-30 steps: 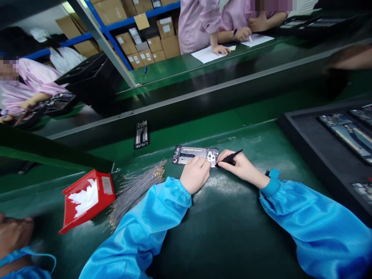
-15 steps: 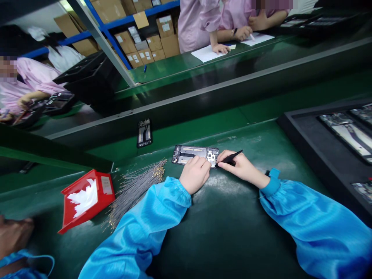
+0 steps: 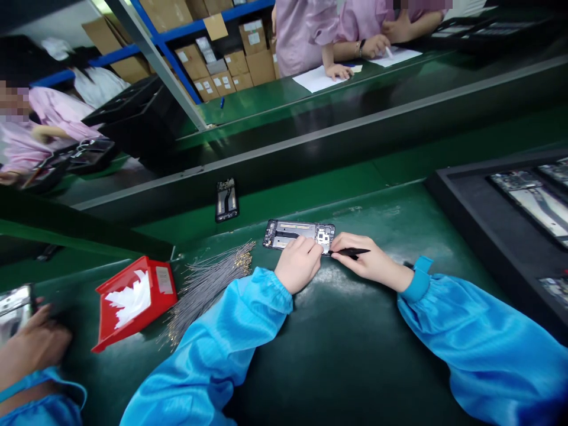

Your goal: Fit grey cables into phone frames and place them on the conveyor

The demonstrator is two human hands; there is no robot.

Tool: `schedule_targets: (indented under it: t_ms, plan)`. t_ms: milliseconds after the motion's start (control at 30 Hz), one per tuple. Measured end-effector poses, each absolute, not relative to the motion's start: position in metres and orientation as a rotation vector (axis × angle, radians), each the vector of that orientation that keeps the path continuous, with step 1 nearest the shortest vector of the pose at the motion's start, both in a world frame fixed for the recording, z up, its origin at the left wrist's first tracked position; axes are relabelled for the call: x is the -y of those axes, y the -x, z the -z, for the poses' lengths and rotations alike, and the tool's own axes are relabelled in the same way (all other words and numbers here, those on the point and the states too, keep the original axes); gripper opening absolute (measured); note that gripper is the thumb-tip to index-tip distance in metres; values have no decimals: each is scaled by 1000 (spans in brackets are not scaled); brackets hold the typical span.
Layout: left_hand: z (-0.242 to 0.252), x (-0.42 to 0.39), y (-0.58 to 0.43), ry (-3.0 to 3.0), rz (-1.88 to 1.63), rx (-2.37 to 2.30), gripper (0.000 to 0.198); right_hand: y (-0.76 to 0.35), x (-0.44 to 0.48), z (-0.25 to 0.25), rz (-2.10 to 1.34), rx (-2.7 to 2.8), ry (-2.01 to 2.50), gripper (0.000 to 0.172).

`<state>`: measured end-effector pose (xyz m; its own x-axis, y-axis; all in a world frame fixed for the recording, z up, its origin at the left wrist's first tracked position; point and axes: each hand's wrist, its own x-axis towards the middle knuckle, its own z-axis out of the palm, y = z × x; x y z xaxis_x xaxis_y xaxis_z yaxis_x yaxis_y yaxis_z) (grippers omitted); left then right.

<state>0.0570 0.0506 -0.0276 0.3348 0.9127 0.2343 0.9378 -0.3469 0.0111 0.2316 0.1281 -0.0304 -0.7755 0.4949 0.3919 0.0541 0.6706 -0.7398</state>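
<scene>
An opened smartphone [image 3: 290, 228] lies flat on the green bench, its circuit board at the right end. Over its near long edge, my left hand [image 3: 300, 263] is closed, fingers curled against the phone; its fingertips are partly hidden. My right hand [image 3: 366, 257] pinches a slim black pointed tool [image 3: 352, 252], its tip at the phone's lower right corner. Left of the phone lies a bundle of thin grey cables [image 3: 208, 284] with gold-coloured ends, close to my left sleeve.
A red bin [image 3: 104, 313] with white slips stands left of the cables. Another opened phone [image 3: 227, 200] lies beyond the bench edge. A black tray [image 3: 470, 207] of opened phones is at right. A co-worker's hand [image 3: 38, 346] is at lower left; people in pink sit opposite.
The black tool has tilted from slanting upward to nearly level in my right hand. My left hand stays on the phone. The co-worker's hand at left has come further in, beside a phone.
</scene>
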Motion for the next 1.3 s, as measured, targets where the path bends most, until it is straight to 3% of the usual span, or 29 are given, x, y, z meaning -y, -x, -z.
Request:
schedule_targets:
  t_ms: [800,1300]
  plan:
    - [32,-53,-53,2436,287,1700,15,-227,-126,30,-933,2321,408,9]
    - [28,-45,-59,2453,371,1780,16,-228,-135,29,-1159,2196,543,5]
